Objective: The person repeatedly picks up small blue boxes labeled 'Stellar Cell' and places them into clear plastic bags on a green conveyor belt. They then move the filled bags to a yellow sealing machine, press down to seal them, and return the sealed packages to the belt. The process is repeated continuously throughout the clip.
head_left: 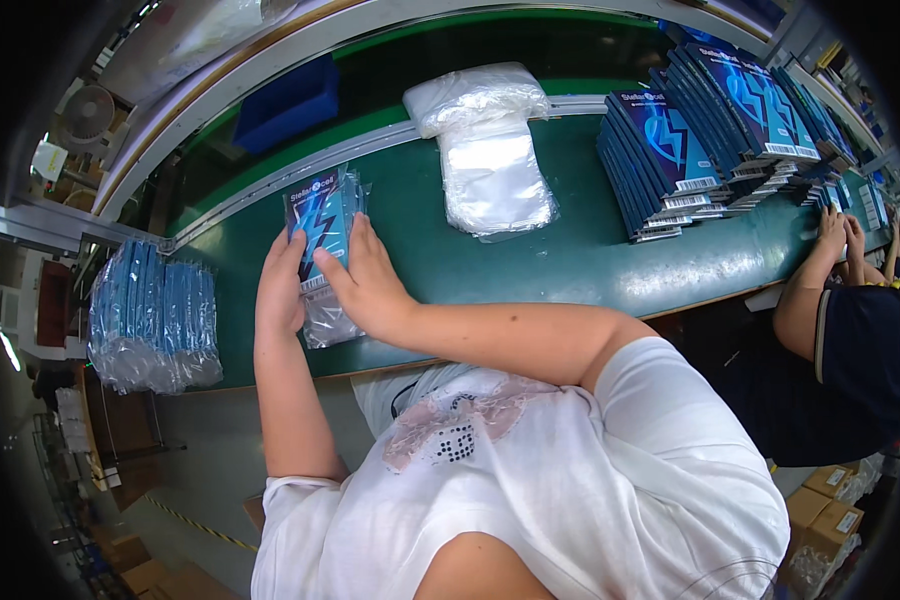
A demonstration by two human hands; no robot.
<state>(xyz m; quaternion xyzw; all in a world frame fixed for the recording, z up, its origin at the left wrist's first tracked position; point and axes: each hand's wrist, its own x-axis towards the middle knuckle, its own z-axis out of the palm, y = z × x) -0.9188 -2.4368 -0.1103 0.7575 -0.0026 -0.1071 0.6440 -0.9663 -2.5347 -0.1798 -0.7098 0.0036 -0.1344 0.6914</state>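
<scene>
On the green table at the left, a small upright group of flat blue boxes (318,212) in clear plastic bags stands between my hands. My left hand (282,280) presses along its left side. My right hand (372,285) lies against the right side, with its thumb over the front box's face. The loose end of a clear bag (327,318) hangs toward me below the boxes. To the left stands a row of bagged blue boxes (155,310), packed close together.
A pile of clear plastic bags (495,175) lies mid-table. Stacks of unbagged blue boxes (665,140) lean at the right. A blue bin (288,103) sits beyond the metal rail. At far right, a co-worker's hands (835,235) handle small boxes.
</scene>
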